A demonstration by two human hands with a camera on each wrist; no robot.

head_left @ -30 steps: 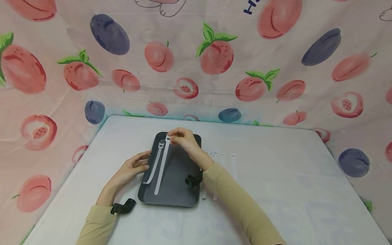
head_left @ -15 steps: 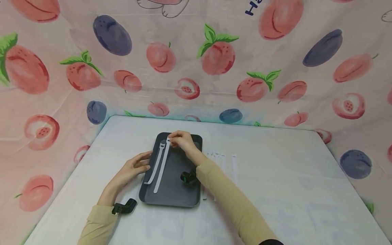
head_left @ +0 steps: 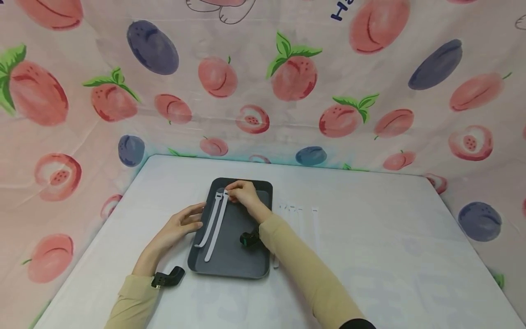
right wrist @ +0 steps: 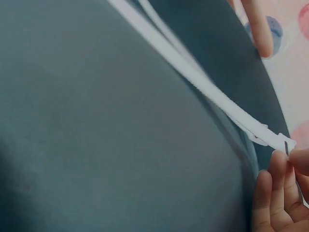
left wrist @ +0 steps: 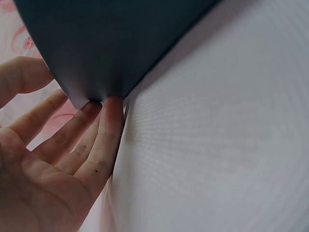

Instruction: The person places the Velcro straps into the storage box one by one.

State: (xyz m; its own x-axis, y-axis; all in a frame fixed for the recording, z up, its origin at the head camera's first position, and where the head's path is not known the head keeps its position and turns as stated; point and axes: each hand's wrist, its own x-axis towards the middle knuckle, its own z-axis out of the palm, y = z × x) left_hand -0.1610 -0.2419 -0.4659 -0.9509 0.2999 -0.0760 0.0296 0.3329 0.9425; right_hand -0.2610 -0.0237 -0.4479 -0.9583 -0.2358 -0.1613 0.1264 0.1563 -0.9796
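Note:
My right hand (head_left: 243,192) pinches the slotted head of a white cable strap (head_left: 215,228) over the far part of a dark grey tray (head_left: 246,269). In the right wrist view, thumb and fingertips meet at the strap's slotted end (right wrist: 286,143), and its long band runs off to the upper left. Just left of it, a second white cable strap (head_left: 210,221) lies in the tray with its near end bent. My left hand (head_left: 181,224) is at the tray's left side, its extended fingers touching the edge. The left wrist view shows those fingertips (left wrist: 112,108) against the tray's outer wall.
Several more white straps (head_left: 315,224) lie on the white table (head_left: 390,256) right of the tray, some partly hidden by the right sleeve (head_left: 304,269). A fruit-print cloth (head_left: 263,68) hangs behind the table.
My right hand has moved slightly nearer with the strap, bringing its head closer beside the other strap's head. The left hand stays at the tray's edge.

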